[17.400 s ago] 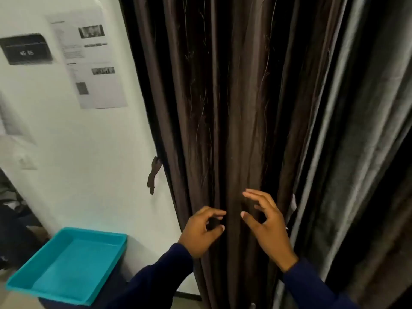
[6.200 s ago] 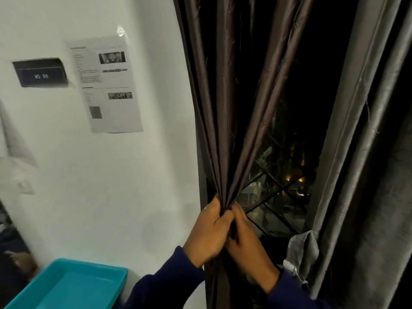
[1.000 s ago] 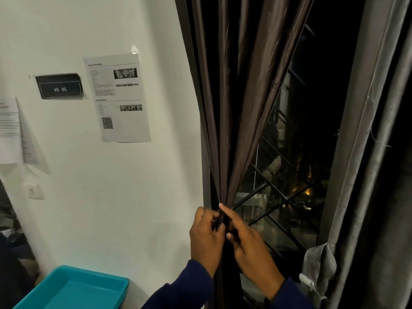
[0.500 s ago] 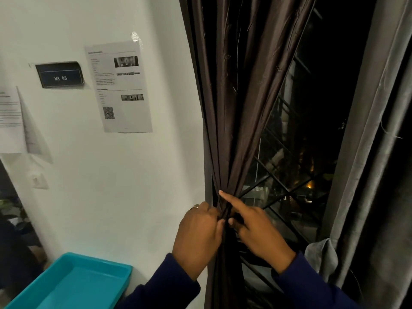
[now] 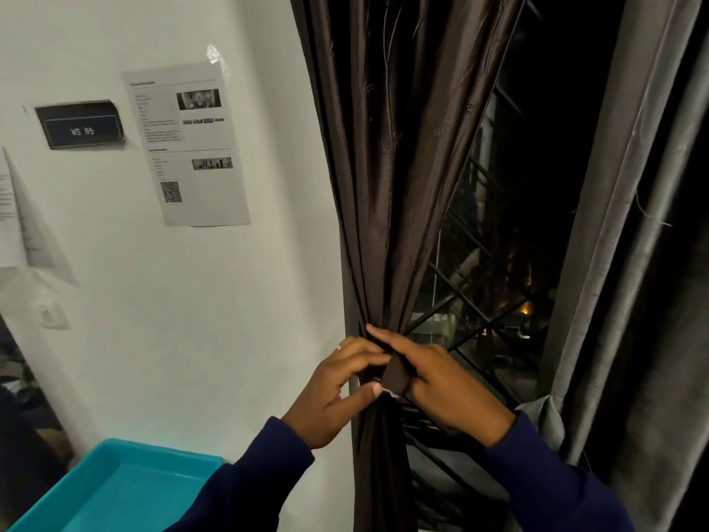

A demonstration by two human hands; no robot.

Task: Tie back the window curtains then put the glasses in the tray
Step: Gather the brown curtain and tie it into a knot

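Curtain (image 5: pixel 387 193), dark brown and glossy, hangs bunched into tight folds at the window's left edge. Left hand (image 5: pixel 330 393) and right hand (image 5: pixel 445 389) both pinch the brown tie-back strap (image 5: pixel 397 372) wrapped around it. Teal tray (image 5: pixel 115 489) sits lower left.

left grip (image 5: pixel 330 393) pinching, right grip (image 5: pixel 445 389) curled

I see dim, cool indoor light on the wall (image 5: pixel 192 320); the window (image 5: pixel 537 186) is black, wide-angle bending curves the edges, tape glare.
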